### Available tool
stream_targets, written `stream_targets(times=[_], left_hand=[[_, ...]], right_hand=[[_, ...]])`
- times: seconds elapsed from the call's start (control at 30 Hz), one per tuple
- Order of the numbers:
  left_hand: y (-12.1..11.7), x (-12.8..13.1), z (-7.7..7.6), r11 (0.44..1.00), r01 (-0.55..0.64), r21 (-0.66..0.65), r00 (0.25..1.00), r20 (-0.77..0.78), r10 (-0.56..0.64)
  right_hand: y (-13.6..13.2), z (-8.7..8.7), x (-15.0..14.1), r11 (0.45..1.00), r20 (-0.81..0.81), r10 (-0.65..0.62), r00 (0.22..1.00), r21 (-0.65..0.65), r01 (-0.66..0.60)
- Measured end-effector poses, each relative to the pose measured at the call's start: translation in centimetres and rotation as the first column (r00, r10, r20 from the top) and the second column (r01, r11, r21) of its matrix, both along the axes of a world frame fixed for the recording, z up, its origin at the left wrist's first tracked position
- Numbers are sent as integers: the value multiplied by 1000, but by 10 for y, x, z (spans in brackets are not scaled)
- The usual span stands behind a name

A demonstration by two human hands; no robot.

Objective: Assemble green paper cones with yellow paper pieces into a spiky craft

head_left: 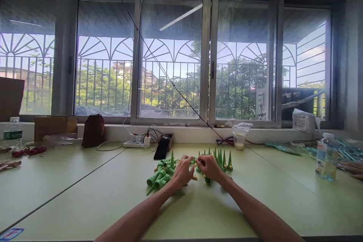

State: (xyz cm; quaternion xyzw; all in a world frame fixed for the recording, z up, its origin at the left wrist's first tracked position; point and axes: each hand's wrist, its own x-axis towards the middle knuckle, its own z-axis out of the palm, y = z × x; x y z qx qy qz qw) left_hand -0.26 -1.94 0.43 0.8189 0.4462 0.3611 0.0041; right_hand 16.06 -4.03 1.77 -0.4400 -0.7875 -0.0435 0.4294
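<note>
My left hand [183,171] and my right hand [209,167] meet over the middle of the table, fingertips almost touching. A tiny yellow piece [195,164] shows at the pinched fingers of my right hand. The fingers of my left hand are curled towards the same spot; what they hold is too small to make out. Beside my left hand lies a pile of green hollow cone-shaped spikes [160,176], with one green spike [172,159] upright behind. Several green spikes with yellow fittings [224,160] stand points up in rows beyond my right hand. Another green part [208,180] lies beneath it.
A black phone [161,149] leans near a power strip [137,144] at the back. A plastic cup in a bag [239,140] stands by the sill. Bottles [326,159] and teal items [347,151] are right, near another person's hand [353,168]. A brown pouch [93,131] sits left.
</note>
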Motion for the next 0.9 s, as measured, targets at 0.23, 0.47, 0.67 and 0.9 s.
stream_targets(times=[0.23,0.47,0.67,0.9], left_hand=[[5,-2,-3,999,9,-46,999,-45,-11],[4,-3,-4,999,-2,-51,998,-67,-1],[-3,-4,5,996,-88,35,994,-65,90],[1,-6,3,989,-149,-4,987,-65,148]], right_hand=[[3,-2,0,1000,22,8,1000,-28,-7],[3,-4,-1,999,8,24,1000,-40,-24],[0,-4,-2,999,23,39,999,-31,-38],[3,-8,-3,999,39,37,999,-32,-36]])
